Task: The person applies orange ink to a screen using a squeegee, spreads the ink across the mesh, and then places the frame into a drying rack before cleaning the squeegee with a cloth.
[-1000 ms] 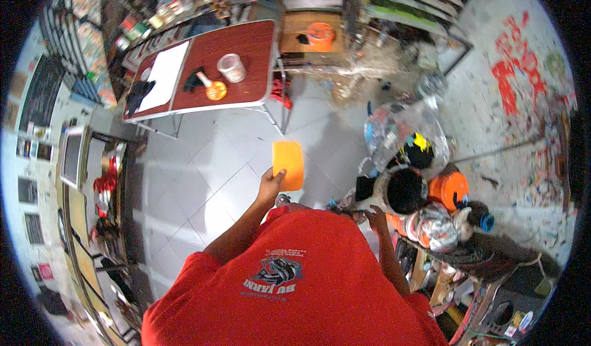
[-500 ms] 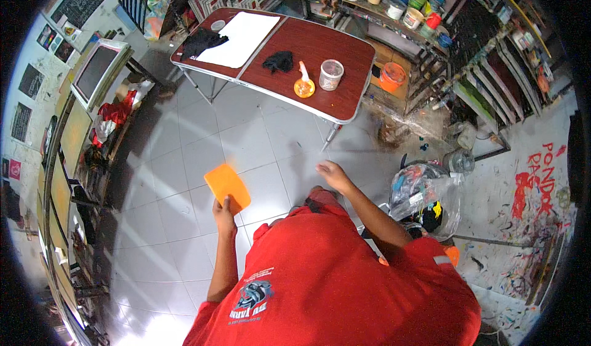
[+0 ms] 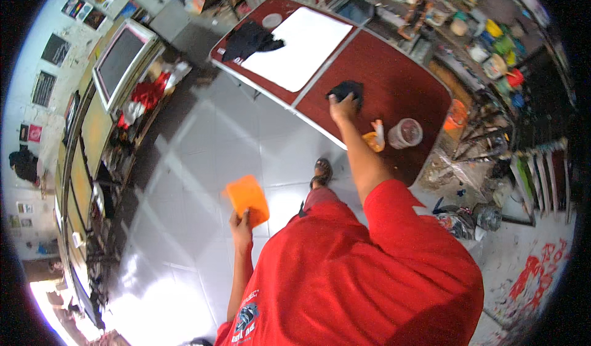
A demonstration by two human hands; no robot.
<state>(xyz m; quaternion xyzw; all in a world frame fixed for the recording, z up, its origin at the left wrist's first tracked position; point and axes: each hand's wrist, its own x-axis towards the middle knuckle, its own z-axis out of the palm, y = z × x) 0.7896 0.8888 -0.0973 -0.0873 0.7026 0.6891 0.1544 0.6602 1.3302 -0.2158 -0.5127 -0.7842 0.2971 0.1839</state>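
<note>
My left hand [image 3: 241,225] grips a flat orange rectangular piece [image 3: 247,197] by its near edge, thumb on top, over the floor. On the folding table my right hand [image 3: 345,108] has its fingers around a small crumpled black cloth [image 3: 348,89]. Right of that hand are an orange-stained small container [image 3: 372,141] with a pale tool in it and a clear plastic tub [image 3: 407,134]. A large white sheet [image 3: 301,49] covers much of the table's left half, and a bigger black cloth [image 3: 249,40] overlaps its left edge.
The red-brown table [image 3: 400,63] has a metal rim. A framed screen [image 3: 123,63] rests on a long bench at the left. Shelves with paint pots [image 3: 479,52] stand at the far right, near an orange bucket [image 3: 456,115]. Several frames [image 3: 545,180] lean at the right.
I have stepped closer to the table. My right hand has moved from over the floor to the small black cloth and taken hold of it. My left hand still holds the orange piece.
</note>
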